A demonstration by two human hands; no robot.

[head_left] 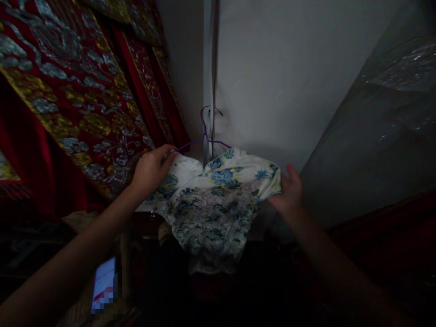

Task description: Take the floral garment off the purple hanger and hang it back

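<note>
A white short-sleeved blouse (221,177) with blue and yellow flowers hangs in front of me on a thin purple hanger (204,127). Its lower part looks crinkled and is dim in shadow. My left hand (155,165) pinches the blouse at the left shoulder, close to the hanger's arm. At the other side, my right hand (289,190) grips the edge of the right sleeve, with part of the fingers hidden behind the cloth. The hanger's hook is beside a narrow vertical strip (208,68) on the wall; whether it is hooked on anything, I cannot tell.
Red cloth (85,91) with gold and silver embroidery drapes along the left. A pale wall (272,81) stands behind the blouse. Shiny clear plastic sheeting (384,113) covers the right side. A lit phone (104,281) lies low at the left.
</note>
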